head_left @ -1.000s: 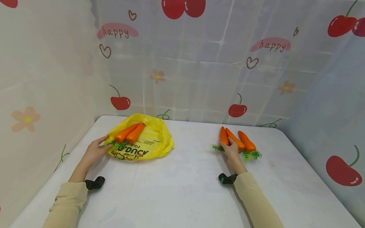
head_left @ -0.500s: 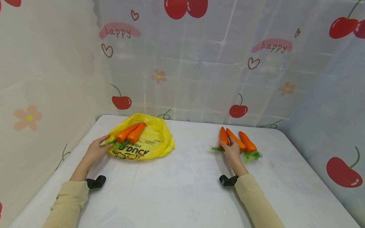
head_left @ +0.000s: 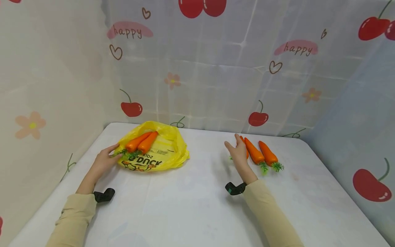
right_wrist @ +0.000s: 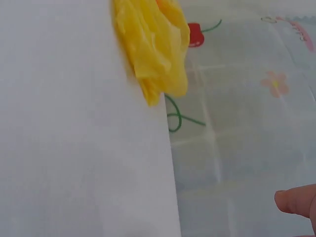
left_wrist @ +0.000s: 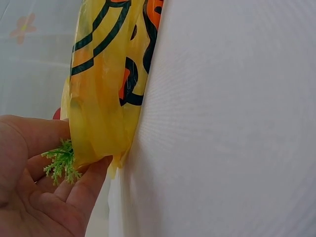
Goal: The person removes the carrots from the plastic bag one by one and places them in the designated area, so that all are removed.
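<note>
A yellow plastic bag lies at the table's far left with two orange carrots on top. My left hand pinches the bag's near edge between thumb and fingers, and green carrot leaves lie against the fingers. At the far right, two carrots lie side by side. My right hand hovers just left of them with straight fingers and holds nothing. A third carrot is mostly hidden behind it. In the right wrist view only a fingertip and the bag show.
The white table is enclosed by cherry-print curtain walls at the back and on both sides. Black wrist cameras sit at both cuffs.
My right hand has lifted off the three carrots and shifted a little left, with its fingers straightening. The left hand and the bag have stayed put.
</note>
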Action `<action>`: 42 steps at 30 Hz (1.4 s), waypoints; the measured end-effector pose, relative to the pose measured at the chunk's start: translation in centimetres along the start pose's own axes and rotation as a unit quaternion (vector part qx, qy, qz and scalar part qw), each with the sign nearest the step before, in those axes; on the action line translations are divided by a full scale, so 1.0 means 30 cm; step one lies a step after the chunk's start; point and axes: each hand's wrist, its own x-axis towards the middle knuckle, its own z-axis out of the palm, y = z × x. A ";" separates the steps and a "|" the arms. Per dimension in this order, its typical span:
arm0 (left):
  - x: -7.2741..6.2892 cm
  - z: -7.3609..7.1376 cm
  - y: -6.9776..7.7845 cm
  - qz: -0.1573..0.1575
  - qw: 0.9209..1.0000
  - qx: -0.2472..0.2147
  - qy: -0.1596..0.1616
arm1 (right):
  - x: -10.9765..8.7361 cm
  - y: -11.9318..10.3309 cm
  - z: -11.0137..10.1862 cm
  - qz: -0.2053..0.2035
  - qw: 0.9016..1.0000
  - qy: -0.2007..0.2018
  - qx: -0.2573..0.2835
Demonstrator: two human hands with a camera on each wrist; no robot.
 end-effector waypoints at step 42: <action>0.003 0.012 -0.012 0.007 1.000 -0.005 0.019 | -0.187 -0.200 0.936 0.012 0.986 -0.139 0.091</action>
